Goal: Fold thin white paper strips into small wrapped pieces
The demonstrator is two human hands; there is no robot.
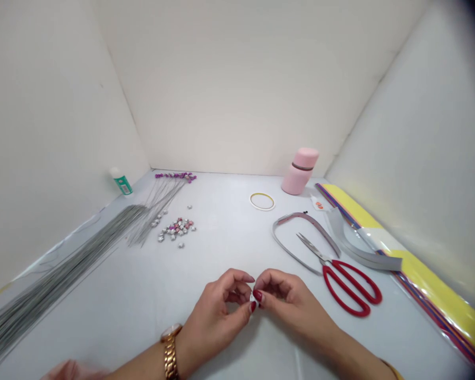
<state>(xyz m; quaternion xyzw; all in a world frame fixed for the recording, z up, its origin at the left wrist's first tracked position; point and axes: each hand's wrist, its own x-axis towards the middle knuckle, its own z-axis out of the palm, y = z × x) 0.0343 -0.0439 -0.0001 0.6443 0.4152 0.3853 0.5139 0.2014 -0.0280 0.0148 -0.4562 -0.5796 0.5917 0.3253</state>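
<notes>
My left hand point(229, 301) and my right hand point(283, 295) meet at the front middle of the table, fingertips together. Between them they pinch a small silvery-white paper piece point(252, 297), mostly covered by thumbs and fingers, so its exact shape is hidden. To the right of my right hand lie red-handled scissors point(340, 274), blades pointing away to the left. A pile of tiny folded paper stars point(178, 228), silver, pink and purple, rests further off to the left. Behind it, purple stars point(176, 177) top a group of thin wires.
A long bundle of grey wires point(63, 274) runs along the left side, near a glue stick point(122, 182). A tape ring point(262, 201) and pink flask point(300, 171) stand at the back. Silver paper strips point(364, 257) and packaged coloured sheets point(431, 290) lie right.
</notes>
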